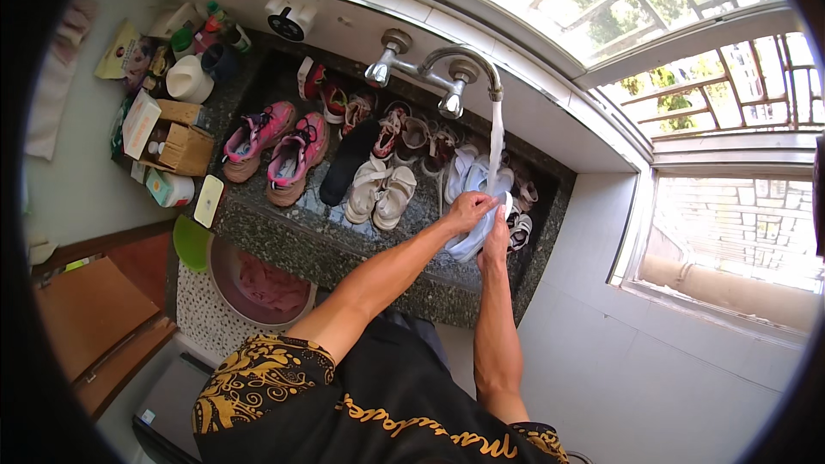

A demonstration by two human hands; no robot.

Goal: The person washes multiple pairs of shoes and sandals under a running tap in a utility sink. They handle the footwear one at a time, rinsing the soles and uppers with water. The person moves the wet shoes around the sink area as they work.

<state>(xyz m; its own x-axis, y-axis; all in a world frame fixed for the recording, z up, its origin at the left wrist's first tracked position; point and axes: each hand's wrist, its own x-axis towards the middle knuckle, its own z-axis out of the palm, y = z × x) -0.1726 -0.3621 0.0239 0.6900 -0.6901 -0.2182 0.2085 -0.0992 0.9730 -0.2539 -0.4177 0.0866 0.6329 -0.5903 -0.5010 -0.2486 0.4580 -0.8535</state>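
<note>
Water pours from the metal faucet (496, 93) onto a pale blue-white shoe (478, 235) at the right end of the dark stone sink (283, 219). My right hand (495, 241) grips its edge from the near side. Fingers of my left hand (472, 211) are bent against the shoe's upper part, close to the stream; the fingertips are partly hidden. Another pale shoe (459, 167) lies just behind. White strappy sandals (380, 193), a black insole-shaped piece (348, 164) and pink sneakers (298, 158) stand farther left in the sink.
Several small shoes (390, 132) line the sink's back wall. Bottles, a white jug (189, 79), a cardboard box (184, 142) and a yellow soap-like bar (209, 201) crowd the left counter. Below stands a basin (222, 290) with pinkish cloth, beside a green scoop-like item (190, 243).
</note>
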